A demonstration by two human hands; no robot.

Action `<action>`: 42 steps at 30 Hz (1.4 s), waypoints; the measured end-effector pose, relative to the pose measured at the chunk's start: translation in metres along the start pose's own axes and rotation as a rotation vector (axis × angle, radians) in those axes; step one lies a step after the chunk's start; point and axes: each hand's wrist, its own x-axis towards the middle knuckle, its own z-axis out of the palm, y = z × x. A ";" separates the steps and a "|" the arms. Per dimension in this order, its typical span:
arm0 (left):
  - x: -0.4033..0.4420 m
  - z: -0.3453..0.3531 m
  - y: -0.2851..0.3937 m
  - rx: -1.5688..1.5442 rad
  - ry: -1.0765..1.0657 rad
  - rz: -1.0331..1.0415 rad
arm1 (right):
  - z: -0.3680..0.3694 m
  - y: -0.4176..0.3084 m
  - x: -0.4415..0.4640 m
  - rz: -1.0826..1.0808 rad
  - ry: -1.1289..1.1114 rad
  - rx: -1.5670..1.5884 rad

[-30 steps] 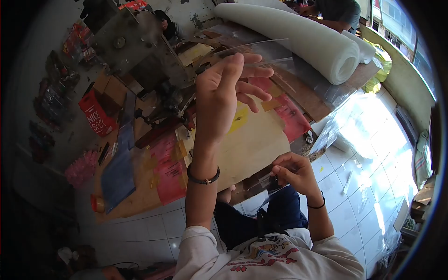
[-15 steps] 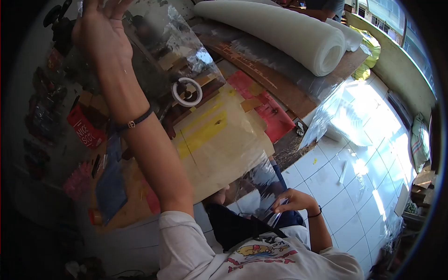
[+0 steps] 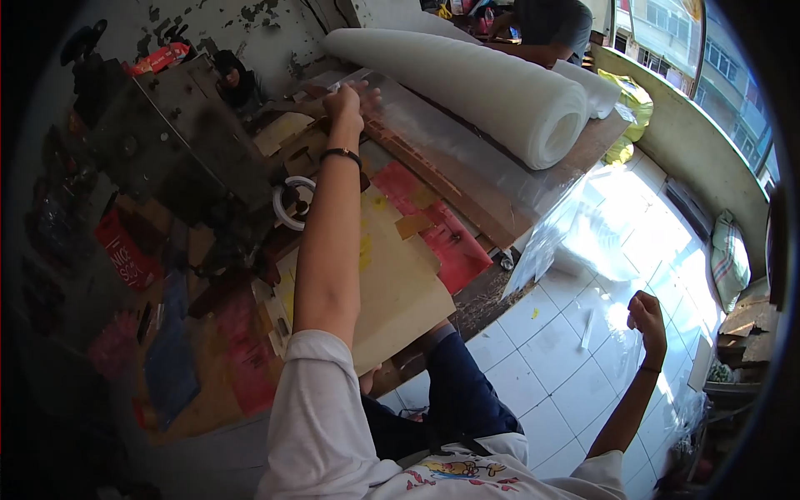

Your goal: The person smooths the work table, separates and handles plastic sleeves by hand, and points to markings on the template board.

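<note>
My left hand (image 3: 344, 102) reaches far forward over the back of the worktable, beside the clear plastic sheeting (image 3: 417, 117). Its fingers are smeared by motion, and whether they hold anything is unclear. Out to the right, above the tiled floor, my right hand (image 3: 647, 322) is closed; what it holds, if anything, cannot be made out. Under my left forearm lies a beige sheet (image 3: 392, 292) with yellow tape, next to a red printed piece (image 3: 450, 250). A white ring (image 3: 293, 202) is beside the dark metal machine (image 3: 179, 137).
A large white foam roll (image 3: 475, 87) lies across the back table. Another person (image 3: 554, 29) is behind it, and a further person (image 3: 236, 82) is beyond the machine. A red bag (image 3: 127, 250) and blue material (image 3: 169, 358) are at left. Yellow bags (image 3: 631, 100) stand by the wall.
My left hand has swung from the upper left to the right, toward the foam roll. My right hand has moved outward to the right and closed. The clear sheet no longer shows over the machine.
</note>
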 end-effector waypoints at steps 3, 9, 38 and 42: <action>0.044 0.004 -0.045 0.008 0.016 -0.077 | 0.007 -0.006 0.032 0.107 -0.028 0.000; 0.093 0.030 -0.098 -0.161 0.011 -0.245 | 0.018 -0.001 0.073 0.182 0.047 0.018; -0.103 0.045 -0.081 1.170 -0.590 0.688 | 0.270 0.179 -0.082 0.494 -0.116 0.038; -0.282 -0.001 -0.007 1.374 -1.130 1.102 | 0.304 0.184 -0.101 0.308 -0.517 -0.046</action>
